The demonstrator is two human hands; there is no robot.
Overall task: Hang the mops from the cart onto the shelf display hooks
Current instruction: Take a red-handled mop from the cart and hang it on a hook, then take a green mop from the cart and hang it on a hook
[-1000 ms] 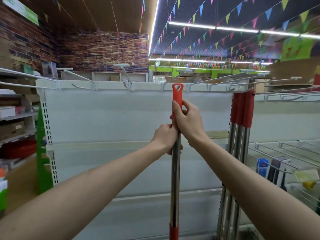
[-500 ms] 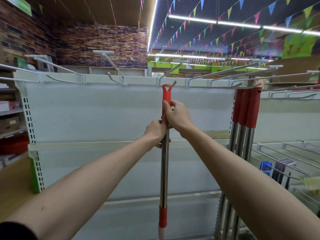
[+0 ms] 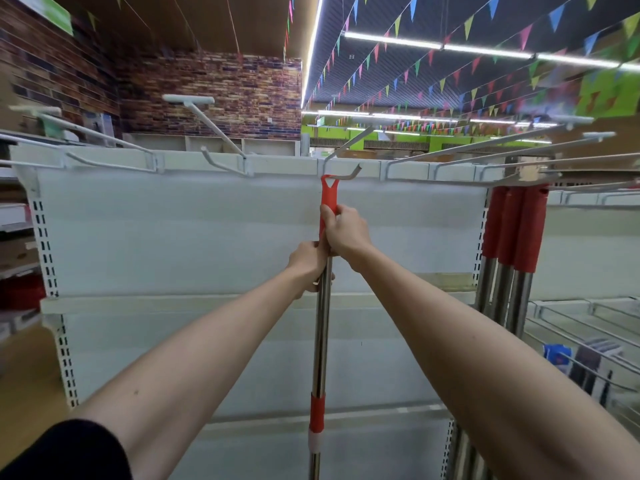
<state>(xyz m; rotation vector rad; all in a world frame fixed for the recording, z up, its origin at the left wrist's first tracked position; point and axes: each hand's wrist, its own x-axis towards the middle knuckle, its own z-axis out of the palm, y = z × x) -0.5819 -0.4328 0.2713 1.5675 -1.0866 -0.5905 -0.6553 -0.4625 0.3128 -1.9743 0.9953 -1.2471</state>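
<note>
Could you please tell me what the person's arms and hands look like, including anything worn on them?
Both forearms are bare, and no rings, watch or gloves show on the left hand or right hand. A black sleeve covers the left upper arm.

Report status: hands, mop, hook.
Left hand and right hand both grip the mop handle. Its red hanging loop at the hook. Three mops hang right; nothing blocking.
</note>
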